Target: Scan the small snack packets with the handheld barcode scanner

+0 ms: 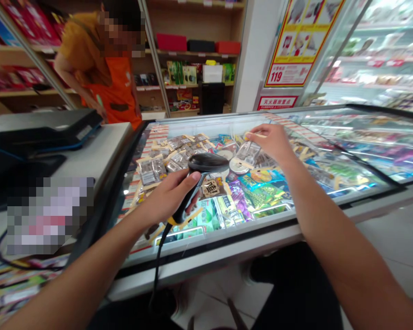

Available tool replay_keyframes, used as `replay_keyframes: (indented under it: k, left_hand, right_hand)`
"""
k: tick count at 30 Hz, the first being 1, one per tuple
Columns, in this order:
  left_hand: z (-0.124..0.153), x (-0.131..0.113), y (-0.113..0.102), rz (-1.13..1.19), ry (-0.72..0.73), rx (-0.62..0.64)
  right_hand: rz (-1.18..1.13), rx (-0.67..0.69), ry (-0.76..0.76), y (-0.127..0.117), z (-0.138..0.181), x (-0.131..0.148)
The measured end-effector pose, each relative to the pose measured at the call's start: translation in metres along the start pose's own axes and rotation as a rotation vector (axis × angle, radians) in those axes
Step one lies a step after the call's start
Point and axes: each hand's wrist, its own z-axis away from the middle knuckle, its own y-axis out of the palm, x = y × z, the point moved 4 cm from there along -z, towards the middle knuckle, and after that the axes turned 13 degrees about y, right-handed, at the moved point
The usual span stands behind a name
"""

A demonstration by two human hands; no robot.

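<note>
My left hand (170, 192) is closed around the handle of a black barcode scanner (208, 161), whose cord hangs down over the front edge of the chest freezer (206, 261). At the far side, my right hand (270, 140) pinches the top edge of a clear food packet (248, 152) with a pale header. That packet is tilted up over other packets. To the left lie several similar packets with dark contents (151, 170). A brown packet (213, 188) shows just below the scanner head. Nearer me are a blue pack (263, 178) and green packs (266, 196).
A counter (115, 142) with a dark machine (55, 130) stands at left. Behind it, a person in an orange apron (119, 87) leans over. Shelves of boxed goods (201, 44) line the back. The freezer's glass top (358, 151) extends right.
</note>
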Motion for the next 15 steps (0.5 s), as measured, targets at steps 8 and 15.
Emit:
replay_keyframes:
  k: [8,15]
  left_hand:
    - [-0.002,0.002,-0.006,0.012,0.003,-0.053]
    - [-0.002,0.004,-0.006,0.066,-0.021,-0.094]
  right_hand:
    - [0.286,-0.172,0.192,-0.063,-0.04,-0.072]
    - [0.139,0.11,-0.126,-0.007,0.002,-0.004]
